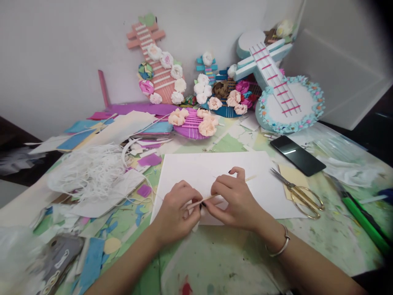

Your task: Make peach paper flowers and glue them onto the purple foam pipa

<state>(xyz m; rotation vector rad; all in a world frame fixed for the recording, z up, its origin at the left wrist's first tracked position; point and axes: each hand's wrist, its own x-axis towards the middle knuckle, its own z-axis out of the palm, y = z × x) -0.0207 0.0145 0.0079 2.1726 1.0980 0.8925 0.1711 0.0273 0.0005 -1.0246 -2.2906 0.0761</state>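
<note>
Over a white sheet of paper [187, 168], my left hand [178, 209] and my right hand [233, 200] meet fingertip to fingertip. Both are closed in a pinch on a thin pale paper strip [198, 203], which runs slantwise between them. A narrow cream end pokes out beyond the right hand's knuckles. The fingers cover much of the strip, so its full shape is hidden. To the right of my right hand lie gold-handled scissors [296, 190], their blades pointing up and left, partly over a small yellow paper piece [287, 170].
A black phone [297, 155] and green-handled cutters [362, 217] lie at right. White string [92, 168], paper scraps [150, 159] and a grey phone case [59, 262] crowd the left. Behind stand paper-flowered instrument models, including a light-blue one [288, 102] and a pink one [166, 82].
</note>
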